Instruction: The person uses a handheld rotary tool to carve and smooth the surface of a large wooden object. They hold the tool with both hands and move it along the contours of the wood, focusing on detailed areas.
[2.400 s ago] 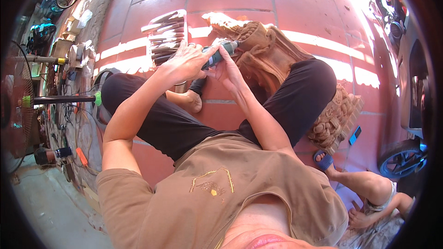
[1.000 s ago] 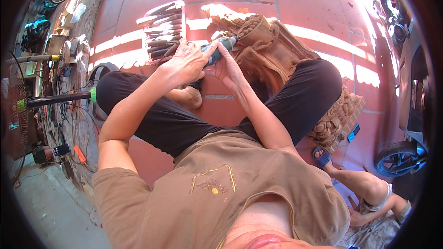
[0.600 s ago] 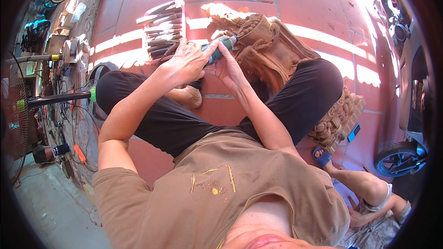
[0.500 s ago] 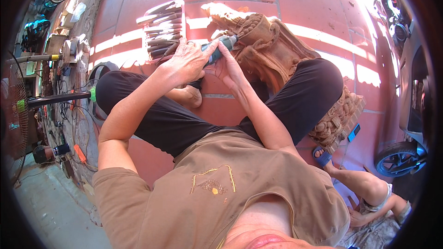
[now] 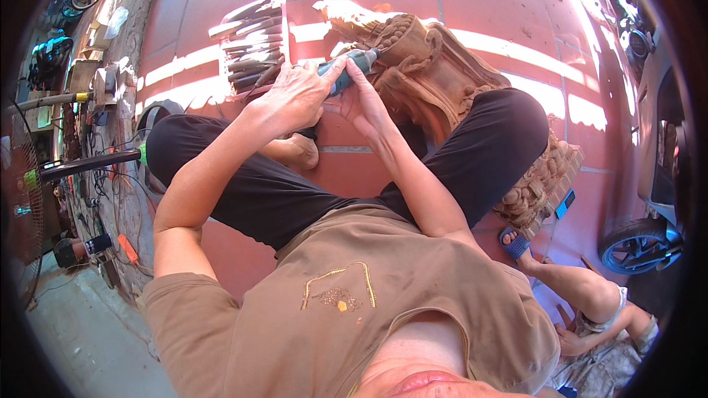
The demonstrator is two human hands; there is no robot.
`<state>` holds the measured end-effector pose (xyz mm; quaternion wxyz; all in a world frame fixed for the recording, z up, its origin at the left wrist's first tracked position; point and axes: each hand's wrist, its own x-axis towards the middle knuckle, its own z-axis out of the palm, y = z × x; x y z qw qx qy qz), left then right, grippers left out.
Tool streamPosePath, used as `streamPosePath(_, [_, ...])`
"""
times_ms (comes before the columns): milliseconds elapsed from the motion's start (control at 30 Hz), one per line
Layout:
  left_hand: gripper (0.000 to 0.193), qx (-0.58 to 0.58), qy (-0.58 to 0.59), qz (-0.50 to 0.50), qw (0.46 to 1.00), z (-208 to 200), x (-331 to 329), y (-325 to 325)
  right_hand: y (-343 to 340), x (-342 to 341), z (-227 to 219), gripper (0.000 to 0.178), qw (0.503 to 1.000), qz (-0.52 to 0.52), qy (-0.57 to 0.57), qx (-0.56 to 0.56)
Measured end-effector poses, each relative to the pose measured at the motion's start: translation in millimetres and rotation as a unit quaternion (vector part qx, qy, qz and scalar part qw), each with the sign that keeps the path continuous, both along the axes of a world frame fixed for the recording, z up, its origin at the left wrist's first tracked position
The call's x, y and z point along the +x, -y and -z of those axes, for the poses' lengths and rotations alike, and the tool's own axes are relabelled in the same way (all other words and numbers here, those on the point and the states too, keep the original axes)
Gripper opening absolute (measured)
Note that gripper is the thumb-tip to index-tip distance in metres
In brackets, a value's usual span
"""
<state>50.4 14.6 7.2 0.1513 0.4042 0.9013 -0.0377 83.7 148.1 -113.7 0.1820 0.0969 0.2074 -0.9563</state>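
A teal and grey rotary tool point(image 5: 348, 76) is between my hands, its dark tip pointing up and right toward a carved wooden piece point(image 5: 435, 66). My left hand point(image 5: 296, 96) is wrapped round the rear of the tool. With thumb and fingers along its front part, my right hand point(image 5: 364, 107) grips it from the other side. The carving has scrolls and a beaded edge, and leans between my legs on the tiles. Whether the tip touches the wood I cannot tell.
Left of the hands lies a tray point(image 5: 284, 29) of several slim carving tools. A second carved block point(image 5: 535, 188) and a blue phone point(image 5: 565, 204) are beside my right knee. Another person's leg point(image 5: 568, 287) is at lower right, near a motorbike point(image 5: 641, 247). A fan point(image 5: 26, 177) stands left.
The whole view has shifted slightly, with the tray and hands a little further left in the picture. Both hands keep hold of the rotary tool.
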Motion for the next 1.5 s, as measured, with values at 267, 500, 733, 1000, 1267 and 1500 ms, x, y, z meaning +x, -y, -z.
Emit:
streamPosePath(267, [0.089, 0.031, 0.052, -0.041, 0.997, -1, -6, -8, -3, -3, -3, 0.042, 1.0, 0.01, 0.004, -0.016])
streamPosePath(500, [0.089, 0.019, 0.068, -0.07, 0.995, -1, -10, -10, -5, -3, -7, 0.045, 1.0, 0.013, -0.008, 0.026])
streamPosePath(733, [0.085, 0.04, 0.074, -0.081, 0.993, 3, -13, -13, -5, -6, -1, 0.043, 0.999, 0.022, -0.005, 0.033])
streamPosePath(1000, [0.084, 0.048, 0.059, -0.084, 0.994, 8, -17, -20, -7, -11, -3, 0.041, 0.999, 0.027, 0.019, 0.028])
streamPosePath(1267, [0.079, 0.049, 0.064, -0.07, 0.994, 7, -22, -25, -12, -12, -2, 0.035, 0.999, 0.029, 0.016, -0.008])
streamPosePath(1500, [0.077, 0.056, 0.079, -0.076, 0.992, 2, -21, -30, -14, -11, -4, 0.04, 0.999, 0.033, 0.013, 0.002])
